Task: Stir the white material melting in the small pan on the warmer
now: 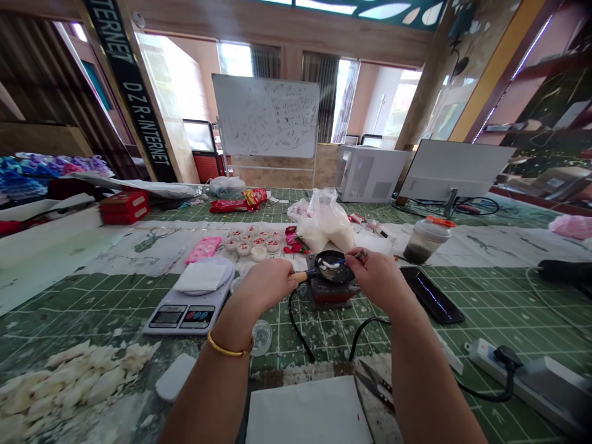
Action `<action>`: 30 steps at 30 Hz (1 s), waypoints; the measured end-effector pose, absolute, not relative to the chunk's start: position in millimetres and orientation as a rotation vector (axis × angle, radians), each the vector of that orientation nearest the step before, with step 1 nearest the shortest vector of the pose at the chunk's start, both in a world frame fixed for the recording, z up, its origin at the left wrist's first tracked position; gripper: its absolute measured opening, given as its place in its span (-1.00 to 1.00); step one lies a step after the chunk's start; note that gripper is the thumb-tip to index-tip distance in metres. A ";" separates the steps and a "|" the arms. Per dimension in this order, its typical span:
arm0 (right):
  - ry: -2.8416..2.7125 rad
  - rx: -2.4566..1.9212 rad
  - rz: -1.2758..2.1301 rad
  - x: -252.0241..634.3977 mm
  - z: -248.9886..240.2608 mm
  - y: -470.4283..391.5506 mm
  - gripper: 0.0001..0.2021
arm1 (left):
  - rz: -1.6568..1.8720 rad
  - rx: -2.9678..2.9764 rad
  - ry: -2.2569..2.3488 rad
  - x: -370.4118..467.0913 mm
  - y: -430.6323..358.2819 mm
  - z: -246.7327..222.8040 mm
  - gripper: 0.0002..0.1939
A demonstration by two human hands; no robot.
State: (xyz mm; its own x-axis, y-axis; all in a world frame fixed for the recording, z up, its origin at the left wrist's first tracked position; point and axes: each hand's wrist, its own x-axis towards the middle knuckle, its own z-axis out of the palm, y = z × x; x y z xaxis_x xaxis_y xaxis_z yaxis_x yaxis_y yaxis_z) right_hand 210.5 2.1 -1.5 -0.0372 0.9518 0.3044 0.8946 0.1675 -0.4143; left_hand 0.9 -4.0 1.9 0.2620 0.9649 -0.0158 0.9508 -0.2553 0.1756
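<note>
My left hand [271, 280] is closed round the wooden handle of a small black frying pan [333, 275]. The pan rests on a small hot plate [329, 295] with a dark red body. White pieces [329, 265] lie in the pan, perhaps wax. Over the pan's right side, my right hand [370, 271] pinches a thin blue stick [340, 261], whose tip reaches toward the white pieces. What the stick is exactly, I cannot make out. Behind the pan stands a clear plastic bag [324, 225] of whitish material.
Left of the pan are a kitchen scale [192, 308] with a white sheet on it, several small filled cups [259, 242] and a pink mold [203, 249]. A phone [432, 295], a lidded jar [428, 240] and a power strip [522, 382] lie right. Scissors [377, 382] lie near my right forearm.
</note>
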 end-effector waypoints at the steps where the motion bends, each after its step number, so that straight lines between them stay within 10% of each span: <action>1: -1.958 -1.742 0.167 210.7 -1.1 1.6 -0.74 | 0.143 2.374 1.816 1.0 -4.1 2.0 -0.75; 30: -1.959 -1.625 0.242 207.1 -0.5 -0.8 -0.76 | 0.169 2.381 1.807 2.1 -3.7 -0.2 -0.77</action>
